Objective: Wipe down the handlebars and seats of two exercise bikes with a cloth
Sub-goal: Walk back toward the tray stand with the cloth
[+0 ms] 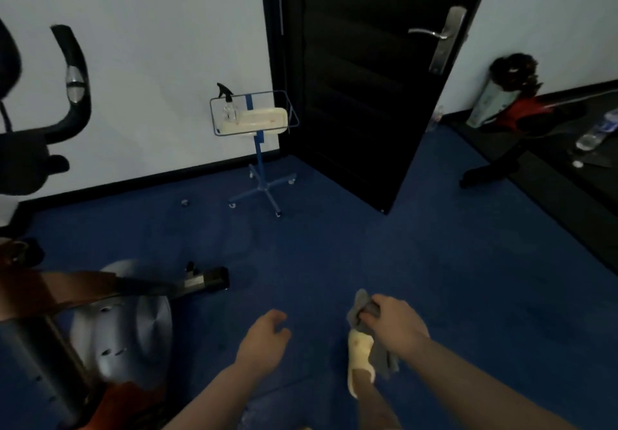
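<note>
Your right hand gripped a grey cloth low over the blue floor, fingers closed around it above a cream slipper. Your left hand hung empty, fingers loosely curled. One exercise bike stood at your left, its handlebar raised; a spray bottle sat on the blue wheeled stand.

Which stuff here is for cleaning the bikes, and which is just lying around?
For the job: grey cloth in the right hand; exercise bike handlebar; spray bottle.
Just lying about: water bottle, dark door, blue wheeled stand.
</note>
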Demonstrator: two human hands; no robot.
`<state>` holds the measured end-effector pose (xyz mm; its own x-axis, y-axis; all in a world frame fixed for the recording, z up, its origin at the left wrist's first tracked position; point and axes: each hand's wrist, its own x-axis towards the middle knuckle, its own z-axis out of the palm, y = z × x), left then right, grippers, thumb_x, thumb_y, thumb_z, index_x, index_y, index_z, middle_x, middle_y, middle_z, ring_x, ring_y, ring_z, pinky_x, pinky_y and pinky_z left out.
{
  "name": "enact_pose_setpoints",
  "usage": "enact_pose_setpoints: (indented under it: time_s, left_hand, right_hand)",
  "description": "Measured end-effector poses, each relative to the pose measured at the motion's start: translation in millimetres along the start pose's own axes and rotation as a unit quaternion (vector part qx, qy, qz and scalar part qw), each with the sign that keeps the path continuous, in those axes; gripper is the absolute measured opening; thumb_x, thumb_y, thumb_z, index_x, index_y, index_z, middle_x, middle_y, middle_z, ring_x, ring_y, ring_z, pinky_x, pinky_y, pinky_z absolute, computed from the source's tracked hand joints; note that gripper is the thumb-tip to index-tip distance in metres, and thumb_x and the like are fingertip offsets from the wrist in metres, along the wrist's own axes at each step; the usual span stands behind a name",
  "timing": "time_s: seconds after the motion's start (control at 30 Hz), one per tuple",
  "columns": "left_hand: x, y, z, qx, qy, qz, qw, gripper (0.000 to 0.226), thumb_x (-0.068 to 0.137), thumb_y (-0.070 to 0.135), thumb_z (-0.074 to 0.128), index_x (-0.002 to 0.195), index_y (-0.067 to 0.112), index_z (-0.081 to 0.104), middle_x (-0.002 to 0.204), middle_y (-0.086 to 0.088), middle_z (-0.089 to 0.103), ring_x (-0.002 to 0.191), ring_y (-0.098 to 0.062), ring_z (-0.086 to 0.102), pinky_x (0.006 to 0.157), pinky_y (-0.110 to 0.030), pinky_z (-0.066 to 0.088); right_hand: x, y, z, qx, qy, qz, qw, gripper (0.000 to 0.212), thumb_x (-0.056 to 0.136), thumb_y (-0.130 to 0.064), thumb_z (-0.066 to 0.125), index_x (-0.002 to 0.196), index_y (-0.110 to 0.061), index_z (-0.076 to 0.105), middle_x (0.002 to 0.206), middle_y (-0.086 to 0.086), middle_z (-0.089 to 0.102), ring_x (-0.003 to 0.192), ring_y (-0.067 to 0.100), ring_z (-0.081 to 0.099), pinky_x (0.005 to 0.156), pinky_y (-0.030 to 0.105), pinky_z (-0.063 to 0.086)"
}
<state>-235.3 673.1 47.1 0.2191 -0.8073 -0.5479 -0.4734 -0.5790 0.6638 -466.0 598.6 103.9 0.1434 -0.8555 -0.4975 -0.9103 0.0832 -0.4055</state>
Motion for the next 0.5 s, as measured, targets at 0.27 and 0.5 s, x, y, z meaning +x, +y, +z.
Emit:
enact_pose_setpoints:
  time_s: [0.27, 0.5]
  left_hand:
    - [91.5, 53.9, -7.3, -0.008, 0.029, -0.044, 0.999, 0.037, 0.092, 0.021, 0.049, 0.129, 0.016, 0.051, 0.13, 0.0, 0.057, 0.116, -0.016, 0.056, 0.1, -0.033, 0.046]
    - [173.0, 125.0, -31.8, -0.016, 0.084, -0.058, 0.995, 0.021, 0.09, 0.023, 0.049, 0.11, 0.02, 0.057, 0.115, 0.002, 0.064, 0.1, -0.012, 0.06, 0.092, -0.034, 0.05]
  right_hand:
    - [115.3, -9.8, -51.1, -0.042, -0.037, -0.032, 0.998, 0.021, 0.091, -0.04, 0.05, 0.099, -0.023, 0.058, 0.096, -0.003, 0.065, 0.085, 0.015, 0.062, 0.07, 0.031, 0.05]
    - [215.3, -24.9, -116.8, -0.082, -0.069, -0.075, 0.991, 0.017, 0.092, -0.037, 0.047, 0.096, -0.023, 0.058, 0.094, -0.006, 0.065, 0.083, 0.01, 0.062, 0.069, 0.029, 0.05]
